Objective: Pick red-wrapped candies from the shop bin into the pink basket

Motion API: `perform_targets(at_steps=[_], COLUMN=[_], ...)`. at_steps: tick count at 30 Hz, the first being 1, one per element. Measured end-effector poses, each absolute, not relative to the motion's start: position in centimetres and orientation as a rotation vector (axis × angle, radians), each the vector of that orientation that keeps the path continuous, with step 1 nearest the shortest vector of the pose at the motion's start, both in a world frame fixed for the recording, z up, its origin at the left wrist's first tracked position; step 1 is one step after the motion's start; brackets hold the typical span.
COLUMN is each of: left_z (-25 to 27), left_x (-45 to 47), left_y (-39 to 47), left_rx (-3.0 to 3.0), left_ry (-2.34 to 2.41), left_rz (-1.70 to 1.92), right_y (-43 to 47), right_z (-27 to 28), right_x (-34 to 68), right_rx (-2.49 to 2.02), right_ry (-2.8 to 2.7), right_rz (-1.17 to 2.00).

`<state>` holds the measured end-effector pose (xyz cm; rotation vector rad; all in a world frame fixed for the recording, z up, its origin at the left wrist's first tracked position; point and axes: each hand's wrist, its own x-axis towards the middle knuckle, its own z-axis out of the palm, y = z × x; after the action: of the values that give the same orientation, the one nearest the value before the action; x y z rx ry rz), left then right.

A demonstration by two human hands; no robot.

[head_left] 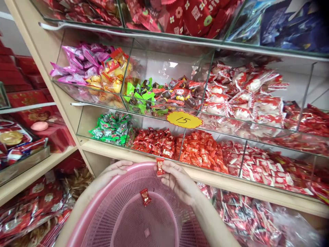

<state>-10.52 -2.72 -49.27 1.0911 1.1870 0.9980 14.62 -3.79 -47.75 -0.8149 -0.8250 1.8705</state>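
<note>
A pink plastic basket [84,209] with mesh sides is tilted toward me below the shelves. My left hand [113,170] is closed over its far left rim. Above the far rim, my right hand [177,178] pinches a red wrapped candy [160,166] between thumb and fingers. Another red wrapped candy [145,197] lies inside the basket, near the far wall. Just behind the rim, a shelf compartment holds a heap of dark red wrapped candies [156,141]; orange-red wrapped candies [202,151] fill the compartment to its right.
Clear dividers split the shelves into compartments. Green wrapped candies [111,128] are at left, red-and-white ones [264,164] at right. A yellow price tag [184,119] reads 15. The wooden shelf edge [110,151] runs behind the basket. Bagged goods [257,212] sit low on the right.
</note>
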Motion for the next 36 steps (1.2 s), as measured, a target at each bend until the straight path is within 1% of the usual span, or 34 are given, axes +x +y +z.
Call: perform_targets(at_steps=[7, 15, 18, 20, 26, 36], left_z=[-49.8, -49.7, -49.7, -49.6, -49.5, -49.5], left_x=[-10.7, -10.7, -10.7, -10.7, -10.6, -10.7], left_y=[-2.0, -2.3, -2.5, -2.6, -2.5, -2.4], left_rx=[1.111, 1.122, 1.118, 1.117, 1.119, 1.147], left_ry=[1.124, 1.103, 1.1, 1.1, 1.092, 1.136], left_rz=[0.936, 0.948, 0.963, 0.967, 0.949, 0.928], right_y=[-3.7, -4.5, -4.8, -4.9, -5.1, -4.9], right_z=[-48.0, -48.1, -48.1, -48.3, -49.0, -50.2], right_x=[14.6, 13.8, 13.5, 13.2, 12.6, 12.7], right_rx=[-0.816, -0.814, -0.824, -0.814, -0.831, -0.908], right_ry=[-0.88, -0.697, -0.716, -0.797, -1.067, -1.359], right_rz=[1.883, 1.919, 1.898, 1.833, 1.499, 1.227])
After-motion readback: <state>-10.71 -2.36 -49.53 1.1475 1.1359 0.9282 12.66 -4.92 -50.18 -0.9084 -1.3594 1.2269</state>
